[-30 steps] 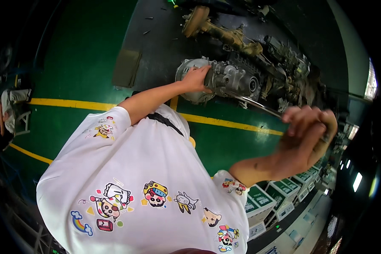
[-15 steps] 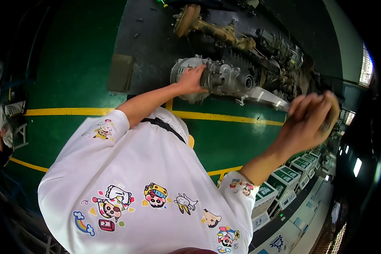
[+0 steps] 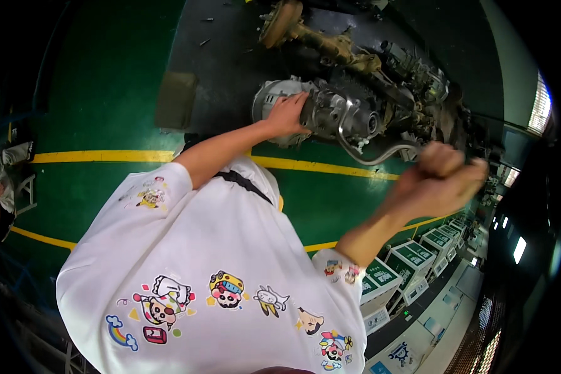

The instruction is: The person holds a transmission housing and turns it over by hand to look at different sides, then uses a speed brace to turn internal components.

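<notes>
A silver-grey gearbox housing lies on its side at the front of a dark bench. My left hand grips the housing's upper face, fingers curled over a raised edge. A shiny bent metal crank bar runs from the housing's right part out to my right hand, which is closed around its outer end and blurred by motion. Whether the bar's inner end sits on a bolt is too small to tell.
A rusty axle with a drum and other greasy mechanical parts lie behind the gearbox. A dark flat mat rests at the bench's left edge. Another person is seated at far left. White-and-green boxes line the lower right.
My right hand and the crank bar have swung through different positions; the bar's bends now show over the housing. My left hand stays on the housing.
</notes>
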Tool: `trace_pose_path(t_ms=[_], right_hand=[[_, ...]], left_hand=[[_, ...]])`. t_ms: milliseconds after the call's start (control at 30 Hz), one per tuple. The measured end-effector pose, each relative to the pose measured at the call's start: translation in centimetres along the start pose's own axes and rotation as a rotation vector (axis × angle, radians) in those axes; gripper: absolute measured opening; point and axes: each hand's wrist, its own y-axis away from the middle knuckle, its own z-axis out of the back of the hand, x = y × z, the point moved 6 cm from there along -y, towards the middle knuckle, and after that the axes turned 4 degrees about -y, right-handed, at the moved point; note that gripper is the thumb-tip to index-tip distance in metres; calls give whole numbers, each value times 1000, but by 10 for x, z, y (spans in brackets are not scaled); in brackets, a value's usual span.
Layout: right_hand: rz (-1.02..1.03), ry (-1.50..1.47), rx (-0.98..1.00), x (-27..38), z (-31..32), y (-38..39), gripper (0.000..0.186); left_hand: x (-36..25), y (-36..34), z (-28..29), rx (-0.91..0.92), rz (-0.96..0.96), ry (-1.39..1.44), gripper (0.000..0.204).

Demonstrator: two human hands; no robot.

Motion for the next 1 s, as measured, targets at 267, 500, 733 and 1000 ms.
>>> trace_pose_path(t_ms=[267,500,733,1000], right_hand=[[168,-103,36,86,42,-37,25],[82,-13,-22,68,54,-14,10],[102,-14,-61,60,59,-10,9],[76,14,-100,52,64,-23,11]], left_hand=[[-6,2,-3,72,5,13,102],[-4,-1,-3,51,5,8,101],[-6,1,-5,68,16,29,101],[-6,2,-4,62,24,17,101]])
